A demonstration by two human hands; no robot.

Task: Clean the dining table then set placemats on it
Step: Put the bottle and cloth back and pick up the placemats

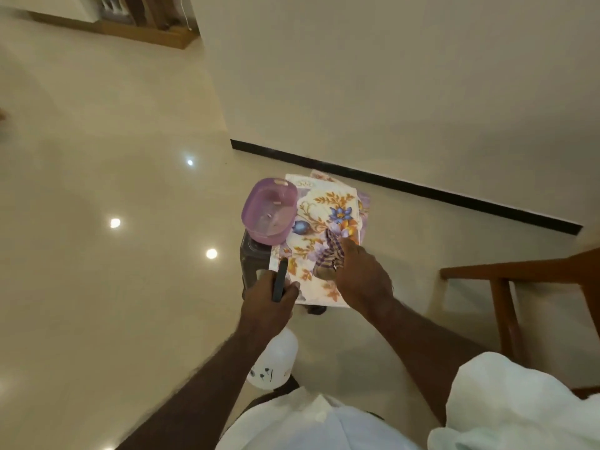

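So the left hand [269,297] is wrapped round the neck of a spray bottle [274,365]: dark trigger poking forward past the knuckles, white body hanging below the fist. The right hand [360,274] is pinching the bunched near end of the striped cloth [328,251]. The rest of the cloth runs forward and a bit left from that grip. Directly under it is the stack of floral placemats [324,206] on a dark stool [255,261]. A purple tub [269,212] sits ahead-left of both hands. My guess is the cloth lifts straight up next, without dragging the top mat.
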